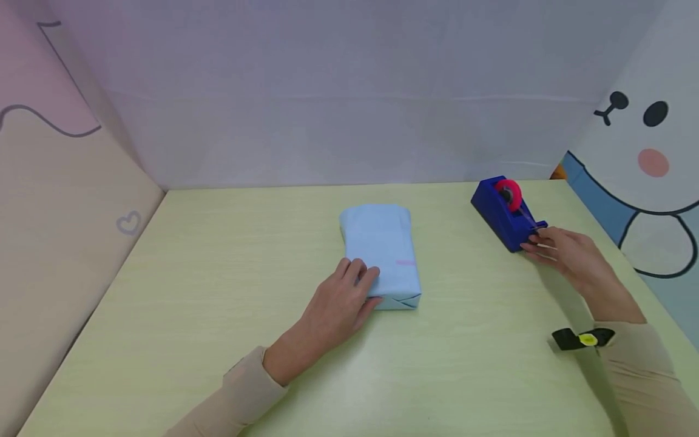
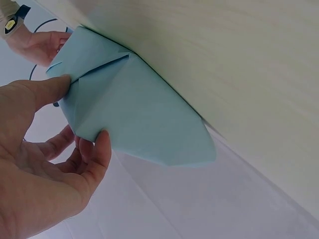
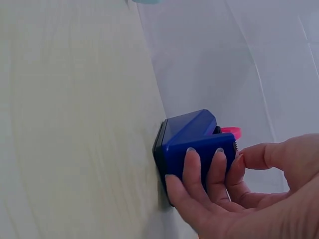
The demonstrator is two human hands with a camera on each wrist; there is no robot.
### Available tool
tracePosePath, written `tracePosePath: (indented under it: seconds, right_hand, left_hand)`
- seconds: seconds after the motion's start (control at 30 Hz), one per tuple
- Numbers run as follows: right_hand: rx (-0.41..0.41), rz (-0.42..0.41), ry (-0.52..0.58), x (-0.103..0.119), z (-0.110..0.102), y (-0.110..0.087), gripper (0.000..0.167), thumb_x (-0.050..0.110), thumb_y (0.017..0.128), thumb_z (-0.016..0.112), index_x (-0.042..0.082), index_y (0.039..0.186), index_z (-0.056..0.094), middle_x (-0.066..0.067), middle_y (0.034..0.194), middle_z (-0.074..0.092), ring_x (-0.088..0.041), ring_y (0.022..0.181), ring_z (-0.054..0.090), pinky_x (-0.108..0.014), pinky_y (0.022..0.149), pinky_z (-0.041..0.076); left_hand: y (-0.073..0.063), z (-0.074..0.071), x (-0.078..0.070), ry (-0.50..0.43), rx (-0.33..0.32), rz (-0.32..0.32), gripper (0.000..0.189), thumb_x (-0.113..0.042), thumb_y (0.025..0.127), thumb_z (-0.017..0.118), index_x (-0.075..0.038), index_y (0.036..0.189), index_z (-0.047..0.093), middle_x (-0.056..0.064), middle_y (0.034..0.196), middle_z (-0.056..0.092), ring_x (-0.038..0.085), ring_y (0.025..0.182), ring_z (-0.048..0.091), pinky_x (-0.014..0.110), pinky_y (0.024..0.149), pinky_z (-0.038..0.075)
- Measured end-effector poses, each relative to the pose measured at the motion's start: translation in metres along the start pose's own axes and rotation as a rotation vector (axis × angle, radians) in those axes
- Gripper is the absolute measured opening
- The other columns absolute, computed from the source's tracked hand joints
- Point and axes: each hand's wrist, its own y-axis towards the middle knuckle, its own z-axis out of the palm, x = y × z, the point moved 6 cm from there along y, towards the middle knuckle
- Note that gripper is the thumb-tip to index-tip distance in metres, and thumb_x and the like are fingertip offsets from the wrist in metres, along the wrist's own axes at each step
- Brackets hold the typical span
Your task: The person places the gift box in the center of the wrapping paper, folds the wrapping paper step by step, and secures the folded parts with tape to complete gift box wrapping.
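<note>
A flat box-shaped package wrapped in light blue paper [image 1: 379, 237] lies mid-table, a small pink strip on its top. My left hand [image 1: 335, 303] holds its near end, fingers bent over the top edge and thumb pressed on the folded end flap [image 2: 104, 64]. Over to the right is a blue tape dispenser [image 1: 494, 212] with a pink-cored tape roll [image 1: 516, 194]. My right hand [image 1: 573, 258] is at its cutter end. In the right wrist view, thumb and forefinger pinch at the toothed cutter [image 3: 236, 146], while the other fingertips touch the dispenser's front.
The pale yellow-green table [image 1: 218, 273] meets a plain light wall sheet [image 1: 327, 121] at the back. Printed panels flank it, the right one bearing a cartoon face [image 1: 652, 136]. A black band with a yellow piece [image 1: 584, 338] is on the right wrist.
</note>
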Motion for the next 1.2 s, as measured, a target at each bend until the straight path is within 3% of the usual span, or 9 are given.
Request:
tracePosePath:
  seconds: [0.1, 0.3, 0.43, 0.53, 0.6, 0.7, 0.8, 0.93, 1.2]
  right_hand:
    - [0.028, 0.045, 0.122, -0.002, 0.0, 0.0, 0.027, 0.022, 0.11, 0.043, -0.002, 0.124, 0.046, 0.006, 0.096, 0.063, -0.006, 0.087, 0.073, -0.026, 0.077, 0.06]
    - [0.039, 0.129, 0.121, -0.008, 0.001, 0.001, 0.024, 0.02, 0.11, 0.043, 0.003, 0.126, 0.045, 0.004, 0.101, 0.062, -0.008, 0.087, 0.073, -0.028, 0.082, 0.06]
    - [0.07, 0.109, -0.013, -0.007, 0.0, 0.001, 0.049, 0.023, 0.111, 0.038, -0.009, 0.148, 0.03, 0.004, 0.104, 0.062, -0.005, 0.09, 0.072, -0.028, 0.084, 0.059]
    - [0.091, 0.079, -0.156, -0.004, 0.004, 0.001, 0.063, 0.024, 0.112, 0.035, -0.019, 0.153, 0.014, 0.006, 0.107, 0.058, 0.0, 0.091, 0.069, -0.026, 0.086, 0.058]
    - [0.1, 0.067, -0.208, -0.002, 0.006, 0.0, 0.065, 0.026, 0.112, 0.035, -0.021, 0.152, 0.014, 0.002, 0.112, 0.058, 0.002, 0.091, 0.068, -0.024, 0.086, 0.058]
    - [0.121, 0.058, -0.264, 0.0, 0.009, -0.002, 0.067, 0.028, 0.113, 0.034, -0.022, 0.153, 0.011, -0.024, 0.129, 0.055, 0.007, 0.091, 0.064, -0.021, 0.085, 0.057]
    - [0.141, 0.061, -0.315, 0.002, 0.012, -0.004, 0.07, 0.031, 0.113, 0.032, -0.021, 0.153, 0.009, -0.042, 0.15, 0.031, 0.011, 0.09, 0.06, -0.018, 0.083, 0.056]
    - [0.155, 0.069, -0.364, 0.003, 0.014, -0.005, 0.073, 0.036, 0.113, 0.033, -0.02, 0.154, 0.012, -0.043, 0.157, 0.02, 0.013, 0.092, 0.056, -0.016, 0.083, 0.054]
    - [0.166, -0.001, -0.447, 0.006, 0.021, -0.008, 0.062, 0.04, 0.111, 0.039, -0.013, 0.145, 0.036, -0.038, 0.152, 0.034, 0.01, 0.097, 0.057, -0.016, 0.084, 0.053]
  left_hand:
    - [-0.001, 0.0, 0.0, -0.009, 0.0, -0.002, 0.041, -0.023, 0.088, 0.084, -0.005, 0.114, 0.058, 0.011, 0.098, 0.055, 0.025, 0.086, 0.05, 0.028, 0.066, 0.049]
    - [-0.002, -0.001, 0.001, -0.012, -0.006, 0.001, 0.04, -0.022, 0.089, 0.083, -0.005, 0.114, 0.058, 0.011, 0.097, 0.055, 0.025, 0.085, 0.05, 0.029, 0.067, 0.048]
    - [-0.001, 0.0, 0.001, -0.013, -0.009, 0.006, 0.04, -0.022, 0.089, 0.083, -0.004, 0.113, 0.058, 0.011, 0.097, 0.054, 0.025, 0.085, 0.049, 0.029, 0.067, 0.047]
    - [-0.001, 0.0, 0.001, -0.018, -0.008, 0.007, 0.039, -0.022, 0.089, 0.083, -0.004, 0.113, 0.058, 0.01, 0.097, 0.054, 0.025, 0.085, 0.049, 0.029, 0.067, 0.047]
    - [-0.001, 0.0, 0.001, -0.019, -0.007, 0.007, 0.039, -0.022, 0.089, 0.083, -0.005, 0.113, 0.058, 0.01, 0.097, 0.054, 0.025, 0.085, 0.048, 0.028, 0.066, 0.047]
    - [-0.001, 0.0, 0.001, -0.017, -0.007, 0.008, 0.038, -0.022, 0.089, 0.082, -0.004, 0.112, 0.058, 0.01, 0.097, 0.054, 0.024, 0.085, 0.048, 0.028, 0.066, 0.047]
    - [-0.001, 0.0, 0.001, -0.015, -0.008, 0.011, 0.038, -0.023, 0.09, 0.082, -0.004, 0.113, 0.058, 0.01, 0.096, 0.054, 0.024, 0.084, 0.048, 0.028, 0.066, 0.046]
    - [-0.001, 0.0, 0.0, -0.012, -0.01, 0.014, 0.038, -0.022, 0.09, 0.082, -0.004, 0.113, 0.058, 0.01, 0.096, 0.054, 0.024, 0.084, 0.047, 0.028, 0.065, 0.046]
    - [0.0, 0.0, 0.0, 0.0, -0.007, 0.019, 0.039, -0.022, 0.089, 0.082, -0.004, 0.113, 0.058, 0.01, 0.096, 0.054, 0.024, 0.084, 0.047, 0.028, 0.066, 0.046]
